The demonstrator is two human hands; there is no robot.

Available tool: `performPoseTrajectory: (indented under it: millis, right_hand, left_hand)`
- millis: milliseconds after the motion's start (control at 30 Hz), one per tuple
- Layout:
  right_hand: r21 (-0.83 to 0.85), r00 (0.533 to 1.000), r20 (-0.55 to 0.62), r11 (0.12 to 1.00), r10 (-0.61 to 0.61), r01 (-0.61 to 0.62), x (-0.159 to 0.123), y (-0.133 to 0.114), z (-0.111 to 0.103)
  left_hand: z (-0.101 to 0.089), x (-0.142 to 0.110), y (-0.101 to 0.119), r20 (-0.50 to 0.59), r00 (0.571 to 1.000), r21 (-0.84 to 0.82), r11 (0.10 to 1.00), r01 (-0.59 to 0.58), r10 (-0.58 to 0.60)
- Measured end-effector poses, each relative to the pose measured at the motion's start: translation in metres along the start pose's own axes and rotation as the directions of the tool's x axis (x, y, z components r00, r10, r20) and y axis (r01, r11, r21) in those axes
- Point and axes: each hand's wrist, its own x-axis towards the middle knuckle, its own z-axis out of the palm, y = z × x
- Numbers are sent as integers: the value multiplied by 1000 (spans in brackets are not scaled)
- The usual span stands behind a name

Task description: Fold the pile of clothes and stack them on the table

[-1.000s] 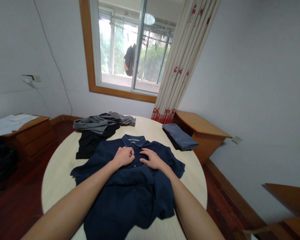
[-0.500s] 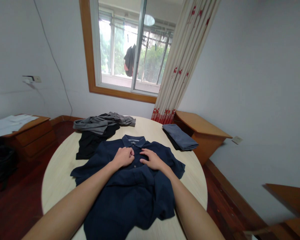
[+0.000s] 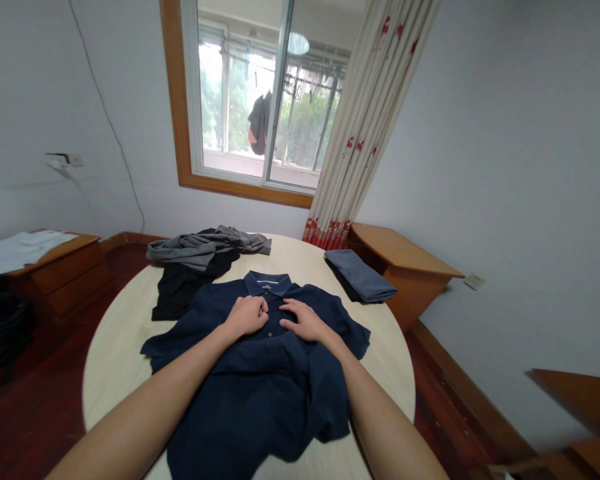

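A navy polo shirt lies front up on the round table, its collar pointing away from me and its sleeves spread to both sides. My left hand rests on the left of its chest, with the fingers curled in. On the right of the chest lies my right hand, palm down with its fingers apart. Between the hands runs the button placket. Nearer to me, rumpled navy cloth overlaps the shirt's lower part and reaches the table's front edge; whether it is a separate garment I cannot tell.
Grey clothing lies rumpled over a black garment at the back left. At the back right is a folded blue-grey garment on black cloth. A wooden cabinet stands beyond the table, near the curtain.
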Motion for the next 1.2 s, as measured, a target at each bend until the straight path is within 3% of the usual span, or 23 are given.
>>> performPoseTrajectory:
  millis: [1200]
  right_hand:
    - [-6, 1000, 4, 1000, 12, -12, 0, 0, 0]
  left_hand:
    - [1, 0, -1, -8, 1000, -4, 1000, -13, 13]
